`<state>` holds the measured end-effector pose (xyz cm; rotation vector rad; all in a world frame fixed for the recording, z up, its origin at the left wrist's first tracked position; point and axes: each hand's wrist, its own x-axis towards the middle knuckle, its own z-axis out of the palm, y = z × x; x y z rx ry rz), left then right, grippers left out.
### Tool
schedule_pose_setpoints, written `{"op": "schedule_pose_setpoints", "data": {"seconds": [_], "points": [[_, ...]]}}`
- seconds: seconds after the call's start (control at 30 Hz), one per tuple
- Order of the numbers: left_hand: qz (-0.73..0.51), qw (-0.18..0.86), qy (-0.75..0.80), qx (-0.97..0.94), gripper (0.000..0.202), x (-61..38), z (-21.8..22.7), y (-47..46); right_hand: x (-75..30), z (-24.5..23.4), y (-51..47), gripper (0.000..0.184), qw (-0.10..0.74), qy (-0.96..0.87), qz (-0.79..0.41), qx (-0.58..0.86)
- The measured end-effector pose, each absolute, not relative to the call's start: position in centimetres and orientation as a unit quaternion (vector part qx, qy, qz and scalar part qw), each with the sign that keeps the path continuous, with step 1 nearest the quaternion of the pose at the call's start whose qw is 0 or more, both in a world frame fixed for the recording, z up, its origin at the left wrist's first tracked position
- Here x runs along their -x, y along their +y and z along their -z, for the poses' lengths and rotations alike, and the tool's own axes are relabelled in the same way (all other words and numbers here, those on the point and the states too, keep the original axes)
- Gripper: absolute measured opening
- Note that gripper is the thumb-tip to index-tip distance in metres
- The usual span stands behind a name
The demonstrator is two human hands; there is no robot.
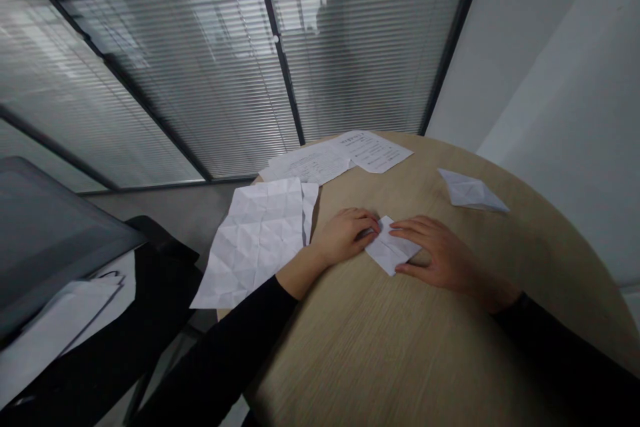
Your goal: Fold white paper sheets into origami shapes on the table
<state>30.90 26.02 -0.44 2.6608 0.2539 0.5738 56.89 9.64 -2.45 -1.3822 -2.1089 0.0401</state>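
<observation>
A small white folded paper [389, 255], roughly diamond-shaped with creases, lies flat on the round wooden table [400, 347] between my hands. My left hand [347, 235] holds its upper left edge, fingers bent and pressed onto it. From the other side my right hand [435, 253] grips the same paper, with its fingertips on the upper right part and its thumb by the lower edge. The fingers of both hands cover parts of the folds. Farther right on the table rests another folded paper piece [471, 191], pointed at its ends, touched by neither hand.
Large creased sheets [260, 233] lie at the table's left edge, partly overhanging it. Behind them are printed sheets [373, 150]. A chair [45, 227] with papers [65, 320] on its seat stands left. Glass panels with blinds [200, 67] and a white wall [565, 67] border the table.
</observation>
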Motion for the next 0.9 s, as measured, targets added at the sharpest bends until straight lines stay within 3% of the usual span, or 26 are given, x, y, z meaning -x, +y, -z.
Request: {"op": "schedule_pose_setpoints", "data": {"seconds": [0.13, 0.33, 0.57, 0.77, 0.9], "points": [[-0.203, 0.199, 0.089, -0.955, 0.019, -30.9, 0.3, 25.9, -56.8, 2.5, 9.6, 0.074, 0.299, -0.808, -0.025, 0.508], [-0.197, 0.199, 0.084, -0.956, 0.02, -30.9, 0.1, 25.9, -56.9, 2.7, 9.7, 0.042, 0.316, -0.814, -0.051, 0.484], [-0.204, 0.218, 0.052, -0.953, 0.019, -30.8, 0.2, 25.8, -57.6, 3.6, 9.9, 0.027, 0.363, -0.796, -0.097, 0.475], [-0.213, 0.22, 0.042, -0.951, 0.019, -30.9, 0.4, 25.8, -57.8, 3.9, 9.9, 0.038, 0.37, -0.786, -0.083, 0.488], [-0.208, 0.23, 0.041, -0.95, 0.028, -30.8, 0.0, 25.7, -57.4, 3.4, 9.8, 0.032, 0.369, -0.782, -0.084, 0.496]]}}
